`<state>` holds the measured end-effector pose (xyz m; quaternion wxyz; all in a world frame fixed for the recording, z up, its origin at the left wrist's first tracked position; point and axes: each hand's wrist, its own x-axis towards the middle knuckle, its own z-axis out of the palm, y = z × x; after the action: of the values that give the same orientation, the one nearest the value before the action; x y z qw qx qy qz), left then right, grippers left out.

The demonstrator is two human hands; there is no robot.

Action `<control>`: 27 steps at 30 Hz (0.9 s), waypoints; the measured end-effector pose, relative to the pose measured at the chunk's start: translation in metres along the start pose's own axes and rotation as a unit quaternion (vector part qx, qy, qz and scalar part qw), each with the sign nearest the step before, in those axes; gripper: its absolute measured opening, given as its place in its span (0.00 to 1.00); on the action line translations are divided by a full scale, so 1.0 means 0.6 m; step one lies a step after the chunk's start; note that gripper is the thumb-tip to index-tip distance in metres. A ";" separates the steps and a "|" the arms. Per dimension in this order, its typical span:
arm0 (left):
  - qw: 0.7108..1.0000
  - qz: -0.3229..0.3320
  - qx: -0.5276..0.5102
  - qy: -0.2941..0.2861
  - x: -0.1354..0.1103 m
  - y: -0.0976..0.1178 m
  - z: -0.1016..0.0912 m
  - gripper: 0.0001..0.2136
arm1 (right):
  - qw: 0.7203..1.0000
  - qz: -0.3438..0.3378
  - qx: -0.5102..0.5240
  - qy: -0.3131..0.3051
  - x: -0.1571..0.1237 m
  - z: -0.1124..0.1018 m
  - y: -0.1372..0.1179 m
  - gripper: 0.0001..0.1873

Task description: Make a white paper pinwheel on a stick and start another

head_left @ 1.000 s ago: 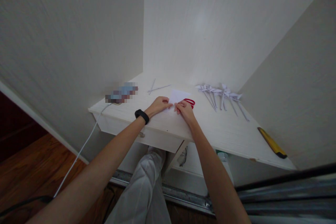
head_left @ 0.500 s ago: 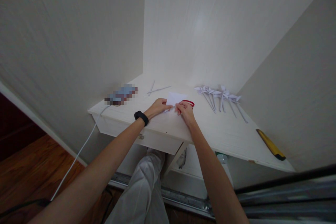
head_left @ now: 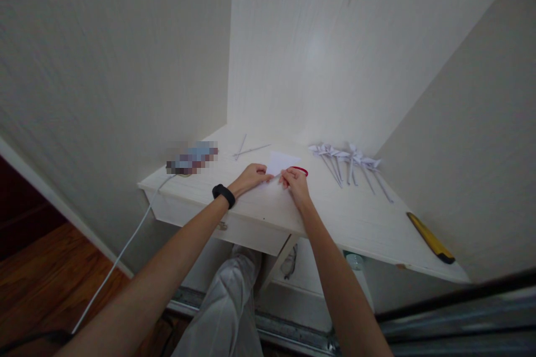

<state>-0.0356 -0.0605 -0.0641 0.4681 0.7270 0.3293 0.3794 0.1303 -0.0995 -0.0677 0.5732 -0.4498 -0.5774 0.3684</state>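
Observation:
A white sheet of paper (head_left: 283, 162) is held over the desk between my two hands. My left hand (head_left: 253, 175) pinches its left lower edge between thumb and fingers. At the lower right edge, my right hand (head_left: 294, 181) has its fingertips closed on the paper. Just behind my right hand lies a red-handled item (head_left: 302, 170), probably scissors; the hand hides the rest of it. Two thin white paper sticks (head_left: 253, 149) rest crossed behind my left hand. Off to the right lie several folded paper pinwheel-like flowers (head_left: 354, 155) on paper stems.
The white desk (head_left: 234, 189) stands in a corner between walls. A blurred-out device (head_left: 192, 157) with a white cable (head_left: 125, 248) sits at the left. A yellow and black cutter knife (head_left: 431, 239) lies near the right end. Under the desktop are a drawer and shelves.
The view has tilted slightly upward, so the desk sits lower in the picture. Both hands stay at the paper, and its lower edge has shifted slightly between the fingers.

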 end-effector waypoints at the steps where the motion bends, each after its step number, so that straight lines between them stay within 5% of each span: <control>1: 1.000 0.000 -0.009 -0.005 0.001 -0.002 0.000 0.10 | 1.000 0.003 0.002 -0.007 0.001 0.001 0.003 0.14; 6: 1.000 0.000 -0.019 -0.007 0.003 -0.009 0.000 0.12 | 0.999 0.017 0.003 -0.030 0.002 0.004 0.009 0.14; 12: 1.000 -0.004 -0.005 0.003 0.001 -0.004 -0.001 0.10 | 0.999 -0.013 0.026 0.030 0.001 -0.002 -0.005 0.13; 22: 1.000 -0.007 -0.006 0.012 0.004 -0.013 -0.003 0.19 | 0.999 0.009 0.026 -0.025 0.003 0.003 0.006 0.14; 27: 0.999 -0.010 0.018 0.029 0.003 -0.011 -0.004 0.18 | 0.999 -0.005 0.042 0.004 0.005 -0.002 0.009 0.11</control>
<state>-0.0378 -0.0556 -0.0691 0.4487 0.7210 0.3566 0.3894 0.1319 -0.0952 -0.0715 0.5954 -0.4240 -0.5616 0.3879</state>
